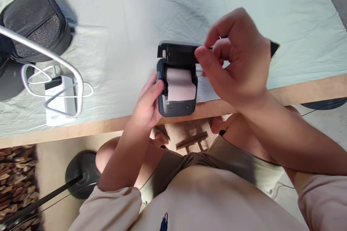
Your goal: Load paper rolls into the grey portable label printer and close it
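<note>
From the head camera, a small dark printer (177, 94) sits at the table's (298, 92) near edge, lid (176, 51) up, a white paper roll (181, 85) inside. The left hand (148, 104) grips its side; the right hand (238, 61), fingers curled, pinches the lid.

A wooden table (311, 92) is covered by a wrinkled pale-green cloth (130, 14); a dark pouch (35, 25) is set at the far left; a white power bank (60, 101) with a looped white cable (35, 75) is laid just in front of it; a small dark printer (177, 106) is parked at the near edge.
</note>
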The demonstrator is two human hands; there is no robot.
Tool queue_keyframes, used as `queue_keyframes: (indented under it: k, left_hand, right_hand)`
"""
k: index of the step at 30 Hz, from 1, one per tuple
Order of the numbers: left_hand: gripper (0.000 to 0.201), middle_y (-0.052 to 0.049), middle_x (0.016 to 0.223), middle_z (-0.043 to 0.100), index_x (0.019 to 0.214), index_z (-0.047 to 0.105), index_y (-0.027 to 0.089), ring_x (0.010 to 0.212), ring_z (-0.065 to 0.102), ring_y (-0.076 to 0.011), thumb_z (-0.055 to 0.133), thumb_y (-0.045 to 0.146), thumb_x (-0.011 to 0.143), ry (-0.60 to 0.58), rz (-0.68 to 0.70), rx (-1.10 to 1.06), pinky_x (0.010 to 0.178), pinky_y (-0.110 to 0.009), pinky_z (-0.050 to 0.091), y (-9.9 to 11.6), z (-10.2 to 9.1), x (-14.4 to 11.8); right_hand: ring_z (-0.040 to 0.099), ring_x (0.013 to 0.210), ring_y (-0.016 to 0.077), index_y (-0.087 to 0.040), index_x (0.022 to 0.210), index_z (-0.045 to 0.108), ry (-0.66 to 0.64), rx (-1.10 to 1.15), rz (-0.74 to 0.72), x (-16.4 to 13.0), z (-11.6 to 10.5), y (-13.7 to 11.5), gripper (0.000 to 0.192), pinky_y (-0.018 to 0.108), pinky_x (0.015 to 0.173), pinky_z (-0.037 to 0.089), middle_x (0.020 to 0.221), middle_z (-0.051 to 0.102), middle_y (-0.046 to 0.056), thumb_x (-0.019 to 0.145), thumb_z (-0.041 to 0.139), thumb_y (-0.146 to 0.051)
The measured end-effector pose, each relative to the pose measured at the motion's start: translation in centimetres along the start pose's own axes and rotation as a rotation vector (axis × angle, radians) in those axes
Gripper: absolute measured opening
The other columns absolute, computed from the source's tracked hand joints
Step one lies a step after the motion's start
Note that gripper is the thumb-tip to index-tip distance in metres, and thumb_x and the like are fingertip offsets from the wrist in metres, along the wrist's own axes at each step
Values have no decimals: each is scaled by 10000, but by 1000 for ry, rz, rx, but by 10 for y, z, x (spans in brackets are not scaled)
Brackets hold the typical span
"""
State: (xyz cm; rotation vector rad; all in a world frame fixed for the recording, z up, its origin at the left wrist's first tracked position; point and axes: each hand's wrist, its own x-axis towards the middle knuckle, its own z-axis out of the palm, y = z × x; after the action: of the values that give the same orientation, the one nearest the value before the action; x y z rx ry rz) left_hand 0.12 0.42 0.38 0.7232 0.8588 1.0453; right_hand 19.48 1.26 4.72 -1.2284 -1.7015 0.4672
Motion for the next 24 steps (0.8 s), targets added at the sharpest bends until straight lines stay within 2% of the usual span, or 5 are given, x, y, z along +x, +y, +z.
queue_keyframes:
  k: [4, 14, 17, 20, 24]
  left_hand:
    - [301, -52, 1084, 762, 1145, 721, 186, 1021, 729, -234, 641, 391, 940, -33, 5, 12, 841, -326, 620, -2, -5, 1]
    - [389, -58, 1150, 731, 1262, 681, 209, 1017, 723, -211, 703, 373, 910, -140, 19, 24, 870, -296, 629, -3, -7, -2]
    - [362, -40, 1088, 735, 1224, 699, 202, 949, 733, -185, 702, 388, 914, -123, 32, 16, 805, -271, 639, -3, -8, -1]
    - [303, -44, 1043, 752, 1133, 721, 182, 926, 741, -187, 686, 394, 919, -68, 15, -22, 784, -274, 641, -3, -7, 0]
    - [251, -4, 895, 781, 959, 771, 171, 791, 737, -135, 594, 348, 957, 88, 54, -116, 756, -221, 625, -1, -5, 5]
  right_hand:
    - [568, 688, 68, -204, 907, 527, -109, -98, -5, -1, 2, 3, 127, 242, 614, 435, 942, 652, 2, 950, 517, -323]
    - [549, 702, 152, -357, 1215, 665, -543, -636, 63, -4, 8, -13, 361, 274, 628, 143, 946, 727, 9, 884, 522, -339]
    - [492, 679, 120, -303, 1116, 685, -517, -401, 157, -2, 4, -17, 329, 263, 644, 219, 879, 699, 0, 816, 566, -240]
    - [449, 639, 56, -211, 1000, 649, -401, 183, 267, 3, -3, -12, 310, 226, 608, 296, 890, 671, -19, 693, 657, -168]
    - [499, 582, 82, -222, 1095, 499, -282, 592, 421, 13, -8, 12, 385, 222, 489, 340, 787, 593, -22, 735, 502, -358]
